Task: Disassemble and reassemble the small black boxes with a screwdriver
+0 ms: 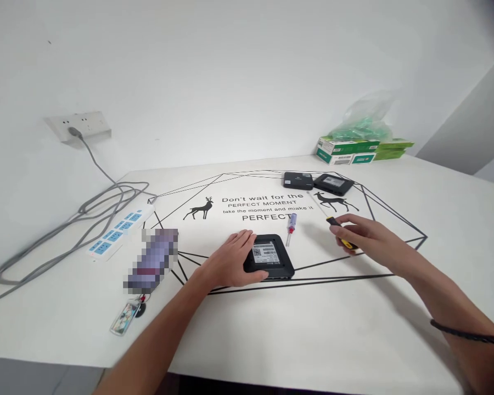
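Note:
A flat black device [280, 262] with a white printed label on top lies on the table. My left hand [230, 262] grips it by its left side, the thumb along the near edge and the fingers at the far left corner. In my right hand [364, 238] is a screwdriver [333, 221] with a black and yellow handle. Its long shaft points up and left, apart from the device. Between my hands, a smaller screwdriver [292, 222] with a clear purple handle and red collar rests on the table, just beyond the device.
Two more black devices, one [298, 180] and another [333, 184], lie farther back. Green and white boxes [346, 147] under a plastic bag [364, 123] stand by the wall. At left are a power strip [117, 233], grey cable [80, 219], blurred purple object [154, 260] and keychain [125, 317].

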